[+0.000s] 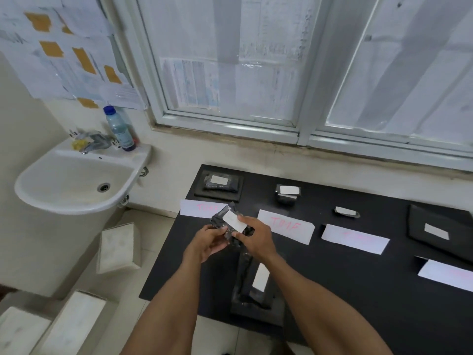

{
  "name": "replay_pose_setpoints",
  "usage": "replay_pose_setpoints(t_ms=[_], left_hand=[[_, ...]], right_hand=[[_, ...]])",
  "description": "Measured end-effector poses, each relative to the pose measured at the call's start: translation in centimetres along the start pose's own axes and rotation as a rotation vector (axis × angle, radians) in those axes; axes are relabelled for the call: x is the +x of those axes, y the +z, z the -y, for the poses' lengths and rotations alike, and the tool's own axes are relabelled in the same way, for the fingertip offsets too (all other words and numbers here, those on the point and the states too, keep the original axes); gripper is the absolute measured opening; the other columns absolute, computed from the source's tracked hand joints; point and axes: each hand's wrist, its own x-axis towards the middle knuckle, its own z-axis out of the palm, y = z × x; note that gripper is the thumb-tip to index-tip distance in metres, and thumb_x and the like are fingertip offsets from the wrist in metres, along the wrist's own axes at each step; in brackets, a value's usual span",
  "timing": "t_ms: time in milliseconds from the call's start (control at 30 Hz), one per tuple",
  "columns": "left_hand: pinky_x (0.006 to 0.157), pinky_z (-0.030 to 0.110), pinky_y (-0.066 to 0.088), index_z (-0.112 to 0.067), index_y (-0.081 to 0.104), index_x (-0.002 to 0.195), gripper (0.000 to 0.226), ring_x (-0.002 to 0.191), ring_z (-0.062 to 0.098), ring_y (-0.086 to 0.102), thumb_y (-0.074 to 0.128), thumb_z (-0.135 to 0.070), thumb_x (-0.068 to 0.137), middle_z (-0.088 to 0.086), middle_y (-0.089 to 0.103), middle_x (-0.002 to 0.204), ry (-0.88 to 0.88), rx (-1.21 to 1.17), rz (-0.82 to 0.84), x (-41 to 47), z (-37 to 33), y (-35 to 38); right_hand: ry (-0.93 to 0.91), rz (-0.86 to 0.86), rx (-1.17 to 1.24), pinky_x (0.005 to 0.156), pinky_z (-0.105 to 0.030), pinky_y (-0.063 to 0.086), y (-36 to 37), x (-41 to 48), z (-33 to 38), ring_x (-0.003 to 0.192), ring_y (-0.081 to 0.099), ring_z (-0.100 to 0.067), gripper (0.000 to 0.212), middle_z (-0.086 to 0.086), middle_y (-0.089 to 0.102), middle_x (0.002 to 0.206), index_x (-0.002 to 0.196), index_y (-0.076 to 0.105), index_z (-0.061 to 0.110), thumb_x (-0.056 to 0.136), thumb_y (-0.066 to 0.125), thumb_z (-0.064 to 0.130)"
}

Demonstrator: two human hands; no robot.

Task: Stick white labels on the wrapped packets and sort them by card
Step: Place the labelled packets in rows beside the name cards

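- The packet [219, 219], black and crinkled, is held in the air in the middle of the frame, over the left part of the black table [358, 298].
- A white label [234, 222] lies slanted on its upper face.
- The left hand [211, 243] grips the packet from the lower left, with the fingers curled round its edge.
- The right hand [256, 239] pinches the right end of the packet. The forefinger lies on the end of the label and the thumb is at the packet's lower edge.
- Just below the hands, a long packet [245, 278] lies on the table and carries its own white label.
- Four white cards with pink letters, too blurred to read, lie in a row from the centre to the right edge: the first card [197, 208], partly hidden behind the packet, then the second card [286, 226], the third card [355, 238] and the fourth card [448, 275].
- Above each card in the frame lies a black, labelled packet: the flat packet [231, 187], the small packet [285, 201], the tiny packet [346, 212] and the big packet [422, 219].
- At the left, a white sink [71, 185] hangs on the wall. A tap [92, 142] and a bottle [120, 129] with a blue cap stand on its rim.
- In the upper left, papers [58, 47] are fixed to the wall with brown tape.
- A window [281, 73] fills the top of the frame.
- White boxes [119, 248] lie on the floor at the lower left.
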Motion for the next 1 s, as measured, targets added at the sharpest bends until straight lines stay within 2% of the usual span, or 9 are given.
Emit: replay_pose_setpoints(t_ms=[100, 200, 267, 367, 533, 733, 833, 900, 1000], left_hand=[[0.058, 0.026, 0.06, -0.002, 0.054, 0.112, 0.026, 0.085, 0.026, 0.069, 0.065, -0.001, 0.089, 0.017, 0.069, 0.1, 0.007, -0.034, 0.027, 2.0, -1.4, 3.5], [0.057, 0.025, 0.06, -0.003, 0.055, 0.104, 0.016, 0.085, 0.025, 0.067, 0.062, 0.002, 0.09, 0.018, 0.067, 0.101, 0.032, -0.088, 0.041, 4.9, -2.3, 7.8], [0.065, 0.028, 0.061, -0.003, 0.054, 0.107, 0.019, 0.09, 0.027, 0.066, 0.061, 0.003, 0.091, 0.019, 0.065, 0.105, 0.044, -0.141, 0.019, 6.9, -2.7, 10.1], [0.087, 0.04, 0.056, 0.0, 0.048, 0.125, 0.039, 0.106, 0.033, 0.063, 0.062, 0.004, 0.089, 0.022, 0.062, 0.12, 0.042, -0.202, -0.042, 10.3, -3.3, 12.7], [0.094, 0.043, 0.054, -0.005, 0.045, 0.131, 0.05, 0.112, 0.035, 0.062, 0.065, 0.003, 0.087, 0.024, 0.058, 0.126, -0.013, -0.227, -0.143, 15.4, -4.1, 15.2], [0.087, 0.036, 0.053, -0.005, 0.045, 0.129, 0.045, 0.116, 0.036, 0.06, 0.063, 0.005, 0.088, 0.024, 0.056, 0.13, -0.074, -0.233, -0.195, 19.5, -4.0, 16.7], [0.087, 0.034, 0.052, -0.003, 0.044, 0.13, 0.045, 0.116, 0.036, 0.059, 0.061, 0.005, 0.09, 0.023, 0.056, 0.128, -0.086, -0.241, -0.214, 20.4, -4.1, 17.1], [0.088, 0.035, 0.051, -0.004, 0.045, 0.125, 0.039, 0.115, 0.035, 0.059, 0.06, 0.005, 0.09, 0.022, 0.057, 0.125, -0.096, -0.238, -0.219, 20.9, -4.1, 17.2], [0.09, 0.037, 0.051, -0.009, 0.046, 0.114, 0.031, 0.119, 0.036, 0.057, 0.06, 0.006, 0.09, 0.023, 0.057, 0.125, -0.105, -0.247, -0.231, 21.3, -4.4, 17.4]], right_hand=[[-0.02, -0.018, -0.035, 0.083, -0.006, 0.043, -3.1, 2.1, -0.5, 0.104, 0.057, -0.006, 0.051, 0.004, 0.063, 0.121, 0.121, 0.066, 0.021, 0.073, 0.08, 0.023], [-0.065, -0.043, -0.113, 0.091, -0.021, 0.049, -6.6, 5.7, -2.3, 0.108, 0.058, -0.013, 0.044, 0.001, 0.06, 0.123, 0.118, 0.067, 0.023, 0.076, 0.076, 0.025], [-0.083, -0.059, -0.194, 0.095, -0.026, 0.048, -8.6, 8.1, -3.6, 0.11, 0.058, -0.015, 0.041, 0.0, 0.061, 0.123, 0.119, 0.067, 0.023, 0.079, 0.072, 0.03], [-0.057, -0.097, -0.252, 0.094, -0.035, 0.051, -11.2, 11.8, -5.7, 0.107, 0.059, -0.016, 0.043, 0.0, 0.063, 0.12, 0.124, 0.062, 0.023, 0.082, 0.068, 0.032], [0.078, -0.045, -0.408, 0.108, -0.034, 0.036, -14.1, 16.6, -9.3, 0.133, 0.038, -0.021, 0.065, -0.004, 0.045, 0.142, 0.144, 0.038, 0.022, 0.085, 0.066, 0.025], [0.136, 0.16, -0.691, 0.115, -0.045, 0.023, -14.2, 20.8, -12.5, 0.144, 0.018, -0.028, 0.094, -0.008, 0.022, 0.156, 0.151, 0.02, 0.022, 0.076, 0.074, 0.04], [0.134, 0.241, -0.761, 0.115, -0.045, 0.023, -13.5, 22.0, -13.4, 0.141, 0.026, -0.027, 0.092, -0.007, 0.03, 0.152, 0.15, 0.022, 0.021, 0.077, 0.073, 0.04], [0.147, 0.253, -0.768, 0.111, -0.044, 0.028, -13.1, 22.6, -14.1, 0.132, 0.037, -0.027, 0.083, -0.006, 0.041, 0.143, 0.147, 0.027, 0.02, 0.079, 0.072, 0.036], [0.201, 0.245, -0.721, 0.101, -0.042, 0.038, -12.8, 23.1, -14.5, 0.122, 0.045, -0.029, 0.07, -0.008, 0.047, 0.134, 0.14, 0.036, 0.017, 0.081, 0.071, 0.03]])
